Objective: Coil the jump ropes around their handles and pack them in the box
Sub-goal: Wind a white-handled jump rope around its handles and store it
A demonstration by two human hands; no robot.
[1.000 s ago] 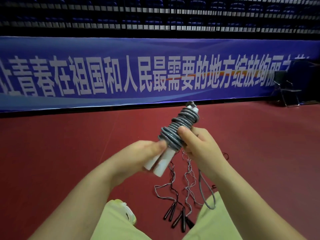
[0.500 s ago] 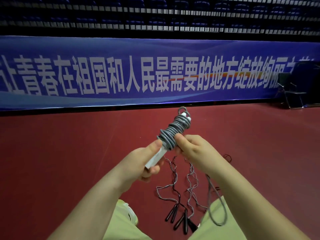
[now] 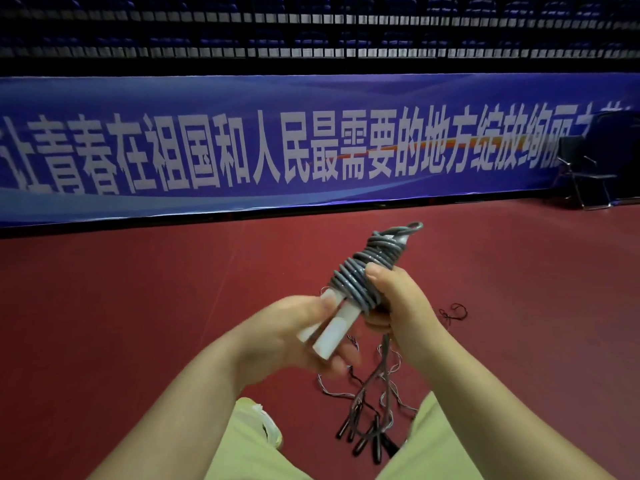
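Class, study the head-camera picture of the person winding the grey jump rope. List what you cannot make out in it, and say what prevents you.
- The box: nowhere in the head view.
- Free end of the grey rope: it runs behind the right hand.
- Upper parts of the white handles: covered by coils; the left hand hides part of the lower ends.
- Ropes on the floor: too thin and tangled to count.
- Banner text: cut off at both edges.

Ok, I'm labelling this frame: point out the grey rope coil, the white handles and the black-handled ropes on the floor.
grey rope coil (image 3: 360, 275), head view, middle turns.
white handles (image 3: 334, 332), head view, nearer handle's bare end.
black-handled ropes (image 3: 362, 441), head view, a handle.
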